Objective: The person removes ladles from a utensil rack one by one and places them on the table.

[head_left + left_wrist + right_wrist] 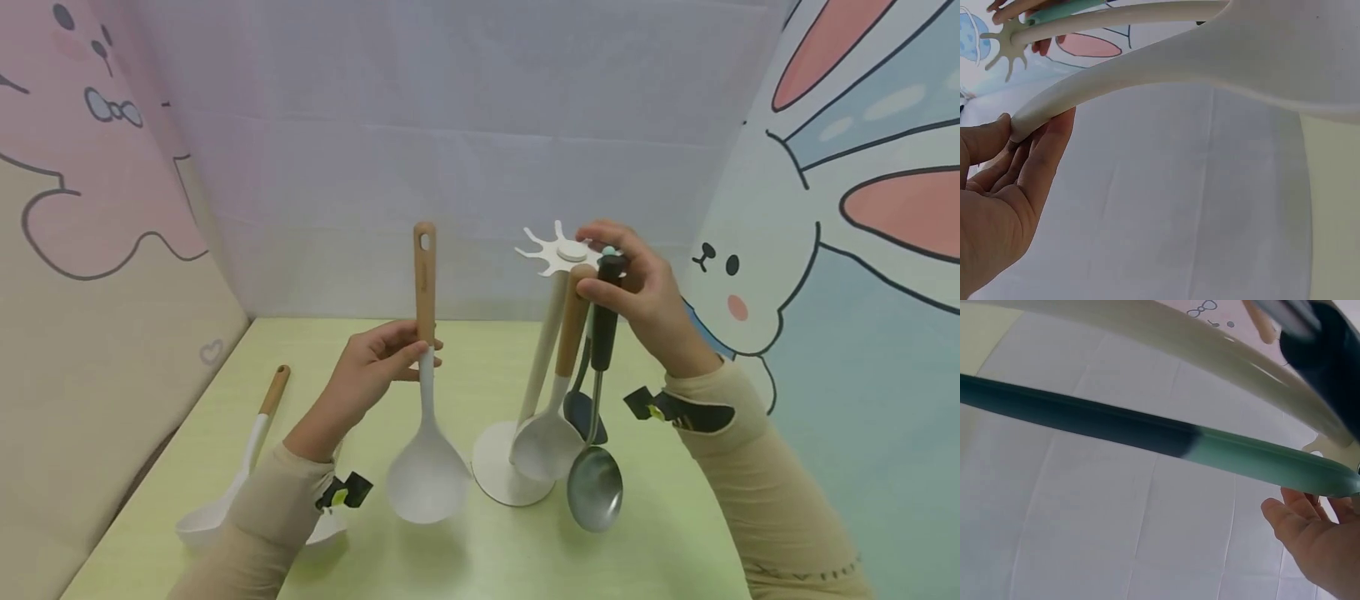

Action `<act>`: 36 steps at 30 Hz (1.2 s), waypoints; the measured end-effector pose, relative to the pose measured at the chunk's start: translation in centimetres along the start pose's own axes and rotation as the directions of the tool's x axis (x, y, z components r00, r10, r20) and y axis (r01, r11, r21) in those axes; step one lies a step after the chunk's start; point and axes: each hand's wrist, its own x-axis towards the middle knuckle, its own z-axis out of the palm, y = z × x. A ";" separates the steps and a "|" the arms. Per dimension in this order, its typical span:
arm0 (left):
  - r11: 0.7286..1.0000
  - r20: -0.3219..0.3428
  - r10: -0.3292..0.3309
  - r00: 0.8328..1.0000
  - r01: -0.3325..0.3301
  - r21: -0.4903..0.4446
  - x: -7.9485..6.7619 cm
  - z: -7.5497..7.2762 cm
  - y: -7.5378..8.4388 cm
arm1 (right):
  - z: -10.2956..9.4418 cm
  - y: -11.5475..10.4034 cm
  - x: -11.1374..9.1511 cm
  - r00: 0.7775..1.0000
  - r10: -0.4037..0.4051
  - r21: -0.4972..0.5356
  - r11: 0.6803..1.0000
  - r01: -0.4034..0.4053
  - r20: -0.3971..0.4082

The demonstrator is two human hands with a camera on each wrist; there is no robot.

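My left hand (pixel 367 367) pinches a white spatula (pixel 427 479) where its wooden handle meets the white shaft. The spatula stands upright over the table, broad head down. To its right is a white utensil rack (pixel 545 354) with a round base and a star-shaped hook top. My right hand (pixel 645 292) grips the right side of that top, thumb in front by the handles. Hanging there are a white ladle (pixel 546 446) with a wooden handle, a metal spoon (pixel 595 492) with a black handle, and a dark-headed spatula (pixel 577 410) with a green handle (pixel 1254 459).
Another white ladle (pixel 206 521) with a wooden handle lies on the pale green table (pixel 675 517) at the left. A further white utensil (pixel 327 529) is mostly hidden by my left forearm. Cartoon-printed panels flank the table, and a pale cloth (pixel 450 167) hangs behind.
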 end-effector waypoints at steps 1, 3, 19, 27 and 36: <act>1.000 0.004 -0.020 1.000 0.020 -0.005 0.1 -0.3 -0.3 | 0.0 -0.1 -0.1 1.000 0.003 -0.010 1.000 -0.003 -0.005; 0.998 0.012 -0.057 0.998 0.057 -0.009 0.4 -0.8 -0.9 | 0.1 -0.2 -0.1 1.000 0.007 -0.025 1.000 -0.008 -0.011; 0.955 0.081 -0.298 0.951 0.297 0.019 1.3 -3.1 -7.6 | 0.3 -0.4 -0.3 0.999 -0.028 -0.248 0.969 0.017 -0.039; 0.921 0.087 -0.390 0.917 0.389 0.027 1.3 -3.7 -10.4 | 0.2 -0.4 -0.3 0.999 -0.031 -0.343 0.939 0.014 -0.042; 0.884 0.089 -0.467 0.880 0.464 0.054 1.2 -4.1 -13.0 | 0.1 -0.5 -0.3 0.999 -0.020 -0.364 0.931 0.006 -0.035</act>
